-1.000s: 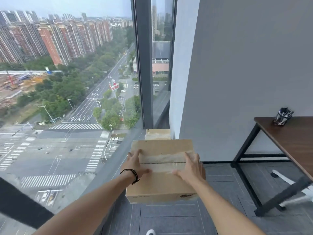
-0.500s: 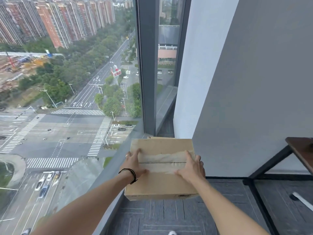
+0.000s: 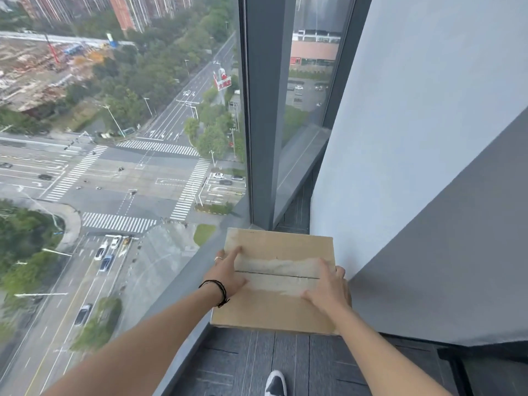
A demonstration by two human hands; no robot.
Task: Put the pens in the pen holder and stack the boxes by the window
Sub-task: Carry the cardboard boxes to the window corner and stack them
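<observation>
Window (image 3: 143, 138) corner: both hands hold box (image 3: 274, 304).

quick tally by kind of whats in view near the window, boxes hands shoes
cardboard box: 1
hands: 2, left hand and right hand, both on the box
shoe: 1
total: 4

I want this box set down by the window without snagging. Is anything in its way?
Nothing visible. Both hands, left and right, hold the box beside the window; what lies under it is hidden.
</observation>
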